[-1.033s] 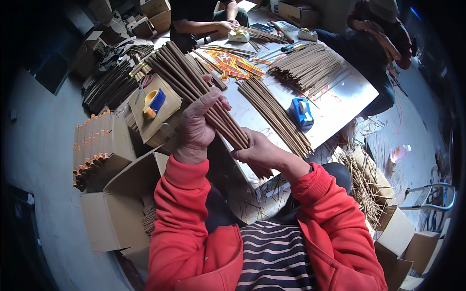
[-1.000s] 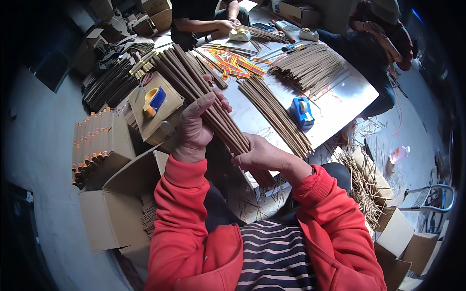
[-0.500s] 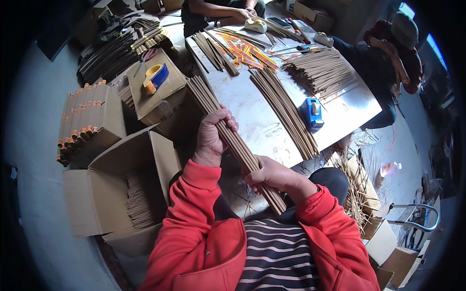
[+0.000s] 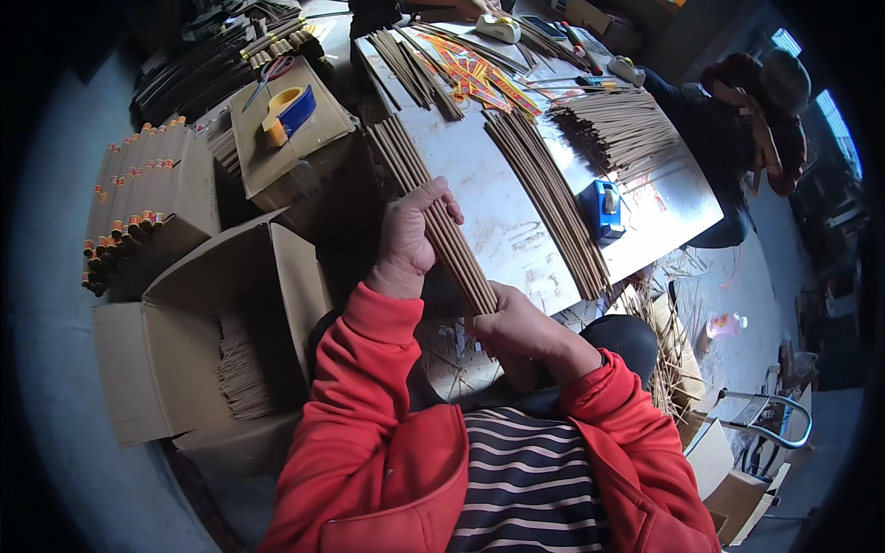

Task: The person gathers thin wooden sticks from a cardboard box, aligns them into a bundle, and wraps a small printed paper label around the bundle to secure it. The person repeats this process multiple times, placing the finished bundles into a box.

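Note:
A bundle of brown incense sticks (image 4: 464,263) slants in front of me, its far end over the near left edge of the table. My left hand (image 4: 413,224) is closed round the middle of it, thumb on top. My right hand (image 4: 524,327) closes on the lower end, covering the stick tips there. Just beyond lies a row of similar brown sticks (image 4: 544,198) on the white table (image 4: 493,221). A blue tape dispenser (image 4: 603,212) stands right of that row.
Thin sticks (image 4: 618,129) and red-yellow paper strips (image 4: 470,74) cover the far table. An open carton (image 4: 189,359) with sticks stands left. A tape dispenser (image 4: 291,112) and scissors (image 4: 270,72) rest on another carton. Labelled bundles (image 4: 138,189) are stacked farther left. A person (image 4: 761,120) sits right.
The bundle has moved up and away in my left hand. Its lower end, which stuck out past my right hand, is now covered by that hand. The whole view has shifted slightly.

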{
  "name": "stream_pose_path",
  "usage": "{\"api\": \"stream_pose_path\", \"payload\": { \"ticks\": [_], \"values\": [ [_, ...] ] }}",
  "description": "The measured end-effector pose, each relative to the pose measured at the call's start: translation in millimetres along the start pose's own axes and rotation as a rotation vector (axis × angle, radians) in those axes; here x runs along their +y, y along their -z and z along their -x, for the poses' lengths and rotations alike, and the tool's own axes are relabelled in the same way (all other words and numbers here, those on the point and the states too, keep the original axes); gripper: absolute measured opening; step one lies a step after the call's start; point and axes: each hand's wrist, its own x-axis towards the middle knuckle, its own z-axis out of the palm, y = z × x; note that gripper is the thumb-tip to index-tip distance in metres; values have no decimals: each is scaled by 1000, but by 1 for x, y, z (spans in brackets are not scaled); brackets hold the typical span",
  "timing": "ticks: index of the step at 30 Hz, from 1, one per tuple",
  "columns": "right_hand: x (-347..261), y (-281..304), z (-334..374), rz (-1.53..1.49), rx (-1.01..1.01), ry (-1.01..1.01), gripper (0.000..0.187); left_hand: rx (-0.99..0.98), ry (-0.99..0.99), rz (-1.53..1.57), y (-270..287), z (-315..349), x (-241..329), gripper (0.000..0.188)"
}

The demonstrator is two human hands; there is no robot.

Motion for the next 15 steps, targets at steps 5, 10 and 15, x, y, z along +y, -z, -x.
{"api": "stream_pose_path", "payload": {
  "ticks": [5, 10, 15],
  "values": [
    [-10, 5, 9, -231, -170, -113, 18, -165, 62, 182, 0, 0, 1, 11],
    [1, -5, 5, 389, 272, 114, 22, 19, 17, 42, 1, -2, -6, 8],
    [-13, 8, 14, -157, -153, -122, 24, -124, 90, 216, -1, 3, -9, 6]
  ]
}}
